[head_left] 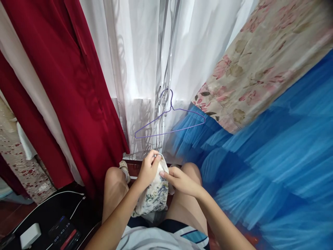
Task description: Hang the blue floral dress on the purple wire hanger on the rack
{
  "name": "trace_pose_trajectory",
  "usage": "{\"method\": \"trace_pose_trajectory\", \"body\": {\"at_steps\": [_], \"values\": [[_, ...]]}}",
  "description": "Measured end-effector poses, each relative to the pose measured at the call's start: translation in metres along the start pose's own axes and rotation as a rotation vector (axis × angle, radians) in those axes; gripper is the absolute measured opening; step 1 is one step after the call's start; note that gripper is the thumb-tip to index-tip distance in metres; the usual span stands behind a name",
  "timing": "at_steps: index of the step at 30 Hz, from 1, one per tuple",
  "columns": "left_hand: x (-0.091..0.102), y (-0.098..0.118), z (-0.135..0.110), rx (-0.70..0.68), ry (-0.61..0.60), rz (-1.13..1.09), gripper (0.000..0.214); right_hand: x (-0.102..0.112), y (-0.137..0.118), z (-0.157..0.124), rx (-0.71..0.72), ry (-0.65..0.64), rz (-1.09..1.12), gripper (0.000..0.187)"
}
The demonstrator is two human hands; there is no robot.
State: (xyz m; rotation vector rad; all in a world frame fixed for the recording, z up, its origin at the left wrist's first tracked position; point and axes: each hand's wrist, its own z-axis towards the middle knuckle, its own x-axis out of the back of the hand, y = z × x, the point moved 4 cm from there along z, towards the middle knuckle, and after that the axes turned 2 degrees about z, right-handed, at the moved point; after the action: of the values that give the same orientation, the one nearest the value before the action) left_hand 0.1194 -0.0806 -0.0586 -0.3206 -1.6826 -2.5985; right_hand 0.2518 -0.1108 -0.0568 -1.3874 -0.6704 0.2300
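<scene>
The left hand (148,170) and right hand (180,178) hide parts of the patterned cloth (153,194). The top edge cuts off the red dress (85,114), while the blurred blue dress (260,166) runs past the right edge. The phone (58,231) is cropped below, its smallest lettering unreadable.

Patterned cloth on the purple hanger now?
No, the left hand and right hand hold the patterned cloth between the knees, apart from the purple hanger.

Left hand (148,169), right hand (181,179): pinch grips
</scene>
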Motion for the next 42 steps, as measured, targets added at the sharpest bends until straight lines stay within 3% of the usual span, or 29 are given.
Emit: {"method": "trace_pose_trajectory", "body": {"at_steps": [4,9,12,16,18,20,22,25,29,31,33,37,39,40,42], "values": [[0.005,-0.011,-0.003,0.037,-0.078,-0.199,0.024,0.013,-0.004,-0.009,0.068,0.132,-0.098,0.04],[-0.008,-0.008,-0.009,0.12,-0.393,-0.368,0.029,0.042,-0.024,-0.028,0.304,0.447,-0.307,0.034],[-0.016,-0.007,-0.018,0.184,-0.568,-0.339,0.038,0.051,-0.03,-0.034,0.304,0.588,-0.147,0.035],[-0.025,-0.012,-0.037,0.254,-0.789,-0.247,0.064,0.046,-0.024,-0.029,0.143,0.51,0.148,0.04],[-0.021,-0.018,-0.04,0.265,-0.774,-0.24,0.068,0.048,-0.021,-0.029,0.108,0.536,0.209,0.04],[-0.007,-0.026,-0.034,0.258,-0.662,-0.262,0.062,0.058,-0.02,-0.033,0.078,0.591,0.277,0.039],[0.013,-0.031,-0.024,0.233,-0.571,-0.243,0.052,0.074,-0.02,-0.04,0.043,0.629,0.347,0.04],[0.052,-0.032,-0.008,0.164,-0.533,-0.047,0.042,0.108,-0.022,-0.052,0.02,0.722,0.394,0.039],[0.099,-0.016,0.007,0.077,-0.414,0.235,0.038,0.148,-0.012,-0.052,0.033,0.823,0.418,0.029],[0.109,-0.004,0.008,0.056,-0.354,0.249,0.039,0.154,-0.003,-0.041,0.037,0.783,0.407,0.028],[0.106,0.01,0.006,0.046,-0.335,0.207,0.038,0.147,0.001,-0.025,0.056,0.65,0.322,0.037],[0.075,0.037,0.003,-0.01,-0.414,0.187,0.039,0.096,-0.01,0.002,0.123,0.306,-0.032,0.068],[0.061,0.05,0.005,-0.037,-0.458,0.215,0.037,0.063,-0.02,0.01,0.215,0.161,-0.202,0.074],[0.055,0.055,0.006,-0.047,-0.478,0.231,0.036,0.048,-0.024,0.013,0.276,0.092,-0.261,0.064],[0.051,0.063,0.01,-0.054,-0.51,0.27,0.034,0.028,-0.025,0.019,0.345,0.004,-0.29,0.021]]}}
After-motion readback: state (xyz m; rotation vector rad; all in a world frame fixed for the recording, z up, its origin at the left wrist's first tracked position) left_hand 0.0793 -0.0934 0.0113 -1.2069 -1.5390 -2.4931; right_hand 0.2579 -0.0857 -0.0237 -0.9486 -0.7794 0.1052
